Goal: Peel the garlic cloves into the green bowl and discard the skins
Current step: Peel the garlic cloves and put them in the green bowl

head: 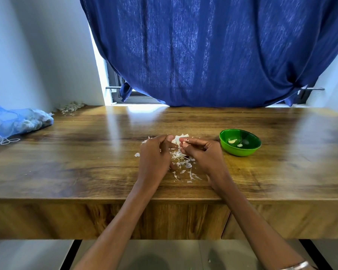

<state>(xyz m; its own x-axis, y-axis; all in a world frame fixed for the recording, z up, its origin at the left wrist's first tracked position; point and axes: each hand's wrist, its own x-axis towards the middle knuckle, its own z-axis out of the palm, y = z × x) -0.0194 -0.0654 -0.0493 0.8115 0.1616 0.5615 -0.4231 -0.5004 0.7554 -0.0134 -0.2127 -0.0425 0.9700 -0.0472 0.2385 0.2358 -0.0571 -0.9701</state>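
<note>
The garlic (177,140) is mostly hidden behind curled fingers; how much skin remains is unclear. The left hand (156,153) and right hand (201,152) both pinch it, just left of the green bowl (248,152). Skins (183,166) lie beneath them.
</note>
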